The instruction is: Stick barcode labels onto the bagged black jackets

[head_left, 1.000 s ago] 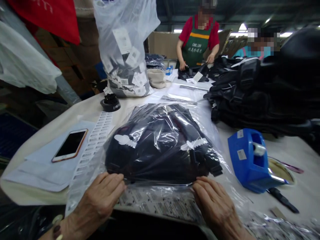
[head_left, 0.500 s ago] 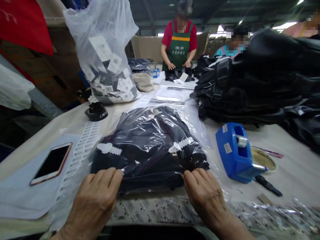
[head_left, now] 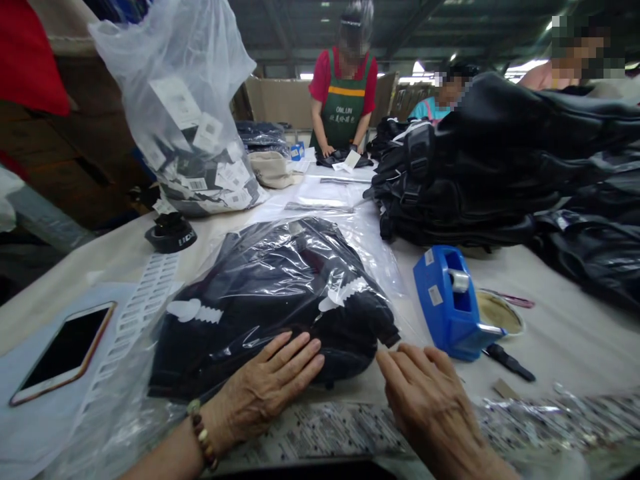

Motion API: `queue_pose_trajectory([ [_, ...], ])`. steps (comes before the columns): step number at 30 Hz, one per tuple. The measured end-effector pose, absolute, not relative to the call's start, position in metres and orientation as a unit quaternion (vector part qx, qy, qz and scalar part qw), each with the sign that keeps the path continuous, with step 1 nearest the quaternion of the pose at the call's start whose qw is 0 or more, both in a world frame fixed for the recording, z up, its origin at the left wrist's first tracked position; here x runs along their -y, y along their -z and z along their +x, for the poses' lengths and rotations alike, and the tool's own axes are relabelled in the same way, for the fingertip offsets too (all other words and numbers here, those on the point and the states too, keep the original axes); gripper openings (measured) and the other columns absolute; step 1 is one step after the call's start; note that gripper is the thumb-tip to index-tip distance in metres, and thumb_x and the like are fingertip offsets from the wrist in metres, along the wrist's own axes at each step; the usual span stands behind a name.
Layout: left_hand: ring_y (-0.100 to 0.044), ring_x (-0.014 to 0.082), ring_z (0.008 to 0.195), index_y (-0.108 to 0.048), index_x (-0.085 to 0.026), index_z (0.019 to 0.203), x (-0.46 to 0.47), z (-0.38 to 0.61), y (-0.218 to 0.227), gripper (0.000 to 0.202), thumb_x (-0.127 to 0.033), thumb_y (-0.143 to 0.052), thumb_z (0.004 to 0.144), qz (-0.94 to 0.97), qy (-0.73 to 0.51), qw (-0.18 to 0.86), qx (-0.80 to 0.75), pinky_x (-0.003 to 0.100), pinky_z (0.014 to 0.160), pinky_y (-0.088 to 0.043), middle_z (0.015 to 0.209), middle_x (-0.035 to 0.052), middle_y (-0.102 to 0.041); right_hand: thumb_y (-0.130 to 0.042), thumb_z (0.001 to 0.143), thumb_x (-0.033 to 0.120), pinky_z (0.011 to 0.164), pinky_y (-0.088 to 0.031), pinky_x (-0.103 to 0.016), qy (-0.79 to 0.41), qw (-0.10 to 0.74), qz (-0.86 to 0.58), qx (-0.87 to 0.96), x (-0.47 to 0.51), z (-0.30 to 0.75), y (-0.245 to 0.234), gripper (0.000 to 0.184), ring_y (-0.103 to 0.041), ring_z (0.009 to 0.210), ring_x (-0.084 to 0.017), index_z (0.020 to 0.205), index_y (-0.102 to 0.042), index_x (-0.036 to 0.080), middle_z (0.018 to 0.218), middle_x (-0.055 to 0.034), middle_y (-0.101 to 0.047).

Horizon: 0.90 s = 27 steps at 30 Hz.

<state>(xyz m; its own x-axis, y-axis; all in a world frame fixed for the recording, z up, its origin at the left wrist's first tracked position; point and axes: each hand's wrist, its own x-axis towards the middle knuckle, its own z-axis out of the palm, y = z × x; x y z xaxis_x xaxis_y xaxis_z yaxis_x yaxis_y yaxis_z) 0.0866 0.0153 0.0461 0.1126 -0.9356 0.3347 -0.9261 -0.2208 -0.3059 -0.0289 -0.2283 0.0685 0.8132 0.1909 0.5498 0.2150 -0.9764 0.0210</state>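
Observation:
A dark folded garment sealed in a clear plastic bag (head_left: 270, 293) lies on the white table in front of me. My left hand (head_left: 270, 387) rests flat on the near edge of the bag, fingers stretched out together. My right hand (head_left: 433, 407) hovers just right of the bag's near corner, fingers extended and close together, holding nothing I can see. The bag's printed flap (head_left: 320, 433) lies along the table edge under my wrists.
A blue tape dispenser (head_left: 447, 303) and a black-handled tool (head_left: 507, 361) are at the right. A phone (head_left: 63, 353) and a label strip (head_left: 135, 307) lie left. A big plastic bag of tags (head_left: 190, 120) and a pile of black garments (head_left: 500, 173) stand behind. Other workers stand at the far end.
My left hand slid right onto the middle of the bag's near edge. My right hand came off the bag and sits beside it. The view shifted right.

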Motion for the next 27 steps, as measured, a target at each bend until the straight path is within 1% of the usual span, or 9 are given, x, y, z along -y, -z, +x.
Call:
queue_pose_trajectory([
  [4,-0.036,0.0192,0.131,-0.046,-0.019,0.131,-0.014,0.085,-0.047,0.045,-0.006,-0.03,0.091,-0.745,0.236,0.002,-0.624,0.037,0.11,-0.028,0.138,0.0027,-0.047,-0.037,0.09,0.007,0.085,-0.034,-0.036,0.291,0.092,-0.946,0.105,0.262,-0.033,-0.071,0.023,-0.055,0.069,-0.014,0.092,-0.058,0.018,0.072,-0.0004,-0.061],
  [7,-0.038,0.0183,0.13,-0.045,-0.02,0.132,-0.012,0.084,-0.045,0.043,-0.008,-0.032,0.092,-0.748,0.23,-0.007,-0.622,0.037,0.112,-0.026,0.138,0.0026,-0.047,-0.048,0.092,0.019,0.088,-0.034,-0.036,0.316,0.137,-0.935,0.086,0.28,-0.027,-0.063,0.009,-0.057,0.066,-0.012,0.091,-0.056,0.019,0.073,0.0012,-0.062],
  [8,-0.038,0.018,0.13,-0.045,-0.02,0.132,-0.012,0.084,-0.044,0.043,-0.01,-0.033,0.093,-0.752,0.228,-0.012,-0.619,0.037,0.112,-0.024,0.138,0.0021,-0.047,-0.05,0.092,0.024,0.086,-0.035,-0.035,0.327,0.144,-0.931,0.075,0.283,-0.024,-0.059,0.008,-0.056,0.064,-0.012,0.09,-0.056,0.019,0.071,0.0019,-0.061],
  [11,-0.036,0.018,0.131,-0.043,-0.022,0.134,-0.011,0.085,-0.041,0.041,-0.015,-0.034,0.095,-0.761,0.224,-0.023,-0.609,0.036,0.114,-0.02,0.139,0.001,-0.045,-0.052,0.091,0.036,0.075,-0.04,-0.032,0.369,0.149,-0.917,0.036,0.288,-0.017,-0.045,0.017,-0.056,0.061,-0.013,0.086,-0.054,0.019,0.064,0.0028,-0.058],
  [14,-0.035,0.0186,0.131,-0.043,-0.022,0.134,-0.011,0.084,-0.038,0.041,-0.016,-0.036,0.095,-0.764,0.215,-0.025,-0.608,0.036,0.114,-0.017,0.14,0.0013,-0.045,-0.052,0.09,0.037,0.069,-0.043,-0.03,0.398,0.148,-0.905,-0.01,0.287,-0.018,-0.038,0.018,-0.059,0.068,-0.016,0.09,-0.055,0.019,0.07,-0.0002,-0.061],
  [19,-0.036,0.0194,0.131,-0.044,-0.023,0.133,-0.009,0.083,-0.037,0.041,-0.024,-0.047,0.092,-0.771,0.21,-0.057,-0.598,0.035,0.114,-0.019,0.139,0.0008,-0.046,-0.055,0.089,0.033,0.075,-0.047,-0.034,0.431,0.147,-0.888,-0.06,0.298,-0.04,-0.052,0.018,-0.06,0.083,-0.02,0.099,-0.057,0.018,0.089,-0.0068,-0.063],
  [22,-0.038,0.0186,0.129,-0.045,-0.023,0.132,-0.008,0.084,-0.039,0.04,-0.022,-0.044,0.093,-0.764,0.224,-0.048,-0.603,0.035,0.113,-0.019,0.138,0.001,-0.048,-0.057,0.085,0.036,0.085,-0.045,-0.04,0.475,0.134,-0.859,-0.14,0.324,-0.049,-0.064,0.022,-0.058,0.092,-0.024,0.097,-0.06,0.018,0.094,-0.0103,-0.062],
  [24,-0.039,0.0186,0.129,-0.045,-0.022,0.133,-0.008,0.085,-0.041,0.041,-0.016,-0.039,0.092,-0.752,0.235,-0.017,-0.615,0.037,0.113,-0.018,0.137,0.0018,-0.048,-0.054,0.081,0.048,0.089,-0.041,-0.046,0.445,0.171,-0.847,-0.235,0.346,-0.047,-0.069,0.033,-0.054,0.099,-0.029,0.092,-0.062,0.017,0.098,-0.0132,-0.061],
  [27,-0.039,0.0197,0.129,-0.042,-0.021,0.135,-0.011,0.089,-0.041,0.046,-0.014,-0.04,0.09,-0.735,0.253,0.027,-0.628,0.039,0.114,-0.015,0.138,0.0028,-0.047,-0.049,0.066,0.064,0.088,-0.038,-0.05,0.319,0.295,-0.832,-0.345,0.375,-0.035,-0.07,0.051,-0.052,0.1,-0.033,0.084,-0.064,0.018,0.099,-0.0141,-0.061],
])
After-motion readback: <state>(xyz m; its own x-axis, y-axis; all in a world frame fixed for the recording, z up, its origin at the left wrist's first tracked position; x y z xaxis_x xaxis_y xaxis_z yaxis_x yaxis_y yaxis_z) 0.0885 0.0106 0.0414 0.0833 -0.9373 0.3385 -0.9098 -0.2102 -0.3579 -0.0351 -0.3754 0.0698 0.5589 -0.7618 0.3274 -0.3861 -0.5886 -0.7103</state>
